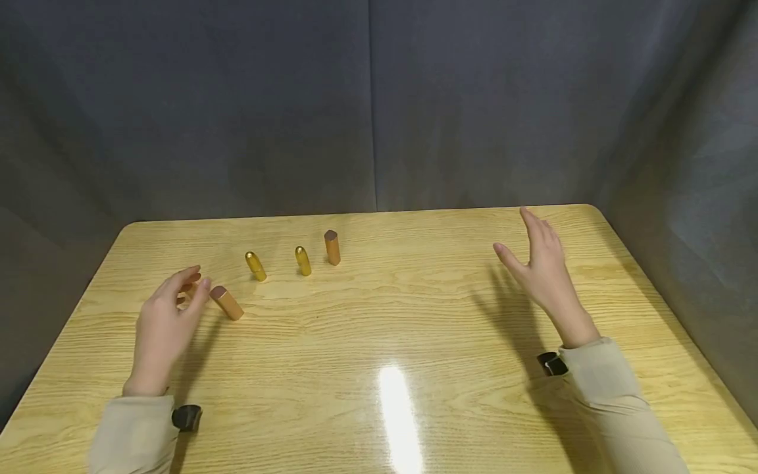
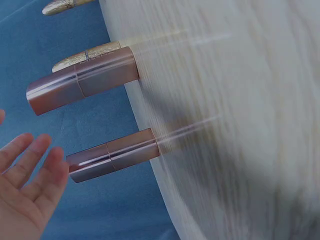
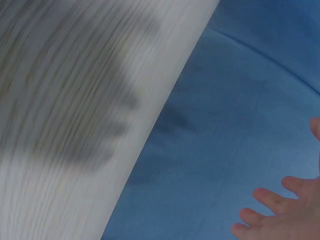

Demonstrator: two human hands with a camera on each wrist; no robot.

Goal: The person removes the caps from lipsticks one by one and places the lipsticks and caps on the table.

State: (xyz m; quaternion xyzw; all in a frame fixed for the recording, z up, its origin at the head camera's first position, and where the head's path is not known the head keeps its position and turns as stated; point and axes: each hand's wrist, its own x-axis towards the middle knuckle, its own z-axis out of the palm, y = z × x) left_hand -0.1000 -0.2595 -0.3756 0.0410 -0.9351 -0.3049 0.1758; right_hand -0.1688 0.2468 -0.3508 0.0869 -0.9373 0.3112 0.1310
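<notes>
My left hand [image 1: 162, 326] is above the left side of the table, fingers loosely bent and thumb apart. A copper-coloured lipstick tube [image 1: 227, 303] stands just right of the thumb. Another copper lipstick tube [image 2: 112, 155] is mostly hidden behind the fingers in the head view; in the left wrist view the fingertips are close to its top, and contact is unclear. Two gold round-topped tubes [image 1: 256, 266] and a third copper lipstick tube [image 1: 332, 247] stand farther right. Over the table's right side, my right hand [image 1: 545, 273] is spread, holding nothing.
The wooden table [image 1: 331, 368] has a rounded far edge and a bright reflection near its front. Dark grey curtains [image 1: 266, 118] rise behind it and along both sides. Black wrist straps [image 1: 553, 364] show below the sleeve cuffs.
</notes>
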